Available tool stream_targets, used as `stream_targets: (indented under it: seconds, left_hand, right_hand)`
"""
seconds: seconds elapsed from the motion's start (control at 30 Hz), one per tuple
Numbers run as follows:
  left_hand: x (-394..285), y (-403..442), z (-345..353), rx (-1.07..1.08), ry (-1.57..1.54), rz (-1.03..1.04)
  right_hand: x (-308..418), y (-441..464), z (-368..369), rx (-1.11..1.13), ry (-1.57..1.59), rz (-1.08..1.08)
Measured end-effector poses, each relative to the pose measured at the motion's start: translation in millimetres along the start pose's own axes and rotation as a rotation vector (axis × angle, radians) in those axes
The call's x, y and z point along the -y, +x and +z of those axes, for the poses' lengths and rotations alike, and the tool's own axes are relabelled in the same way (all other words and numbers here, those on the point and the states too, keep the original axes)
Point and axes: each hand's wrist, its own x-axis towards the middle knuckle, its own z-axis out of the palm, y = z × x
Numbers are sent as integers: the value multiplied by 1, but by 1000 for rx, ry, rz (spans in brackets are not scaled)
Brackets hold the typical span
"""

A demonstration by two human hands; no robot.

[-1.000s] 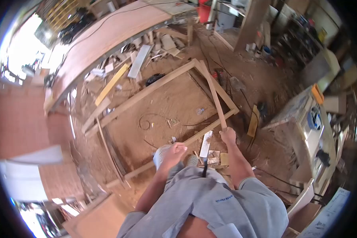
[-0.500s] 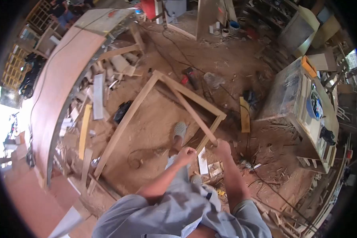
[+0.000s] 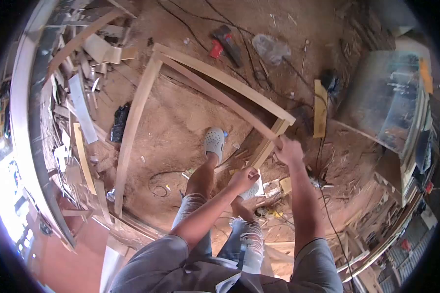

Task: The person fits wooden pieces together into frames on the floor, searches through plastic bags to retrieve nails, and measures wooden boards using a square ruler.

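My right hand [image 3: 289, 150] is closed round the near end of a long wooden strip [image 3: 235, 108]. The strip slants away to the far left corner of a large wooden frame [image 3: 137, 107] and runs just inside its far rail. My left hand [image 3: 244, 179] is closed beside the frame's short right side piece [image 3: 268, 145]. Its curled fingers hide what, if anything, they hold. A clog-clad foot [image 3: 214, 141] stands on the sandy floor inside the frame.
A red and black power tool [image 3: 226, 46] and a clear plastic bag [image 3: 271, 49] lie beyond the frame. Cables [image 3: 298, 73] cross the floor. Wood offcuts [image 3: 100, 49] are heaped at left. A yellowish board [image 3: 320, 108] and a glossy-topped cabinet [image 3: 376, 97] are at right.
The view has tipped downward. My left hand has come nearer the frame's right side piece. My right hand still grips the strip, whose near end now lies closer to that side piece.
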Motion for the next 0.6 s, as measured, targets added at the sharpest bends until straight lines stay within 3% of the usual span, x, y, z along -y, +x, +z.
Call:
stream_targets:
  seconds: [0.07,0.17,0.23,0.27,0.4,0.47,0.6]
  left_hand:
    - [17,23,13,17,54,73]
    - [69,61,46,181,304,131]
    - [29,74,43,197,288,121]
    - [11,77,40,197,289,109]
    - [19,72,40,405,586,212]
    - [17,69,35,547,725,113]
    - [6,69,34,755,907,-43]
  right_hand:
    - [-18,30,12,-80,154,32]
    - [-43,74,48,-169,100,117]
    - [-73,109,104,-331,52,89]
    - [-70,117,109,-272,59,193]
    - [-62,140,166,-608,72,281]
    - [-35,139,168,-711,79,315]
    - [5,132,184,-612,248,168]
